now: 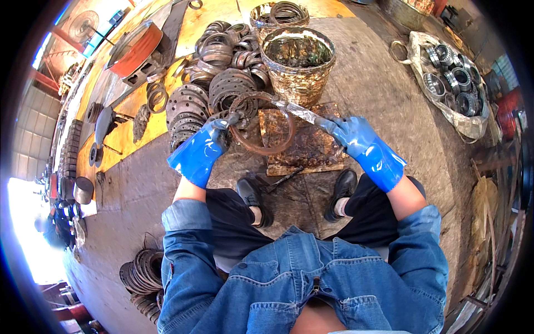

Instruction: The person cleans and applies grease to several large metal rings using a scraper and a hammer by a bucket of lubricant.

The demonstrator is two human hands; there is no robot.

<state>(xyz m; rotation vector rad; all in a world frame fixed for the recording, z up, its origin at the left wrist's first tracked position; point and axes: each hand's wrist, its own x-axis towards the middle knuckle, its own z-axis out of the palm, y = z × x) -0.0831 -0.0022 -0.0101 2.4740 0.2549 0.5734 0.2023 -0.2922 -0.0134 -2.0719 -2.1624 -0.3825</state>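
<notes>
My left hand [204, 149], in a blue rubber glove, is closed on the left edge of a rusty metal ring [268, 150]. My right hand [364, 147], gloved the same way, grips a tool with a flat silver blade [297, 112]; its exact kind is unclear. The blade's tip meets the ring's upper right rim. Below the ring, a stained brown board [306, 146] lies on the floor between my feet. Beyond it stands a grease-caked bucket [297, 83] with dark contents. A thin dark tool [286, 179] lies near the board's front edge.
Piles of metal rings [216, 53] and holed flanges [186, 108] crowd the left of the bucket. Another bucket [264, 25] stands behind. A white sack [414, 53] with bearings [461, 78] lies far right. More rings [143, 273] lie near left.
</notes>
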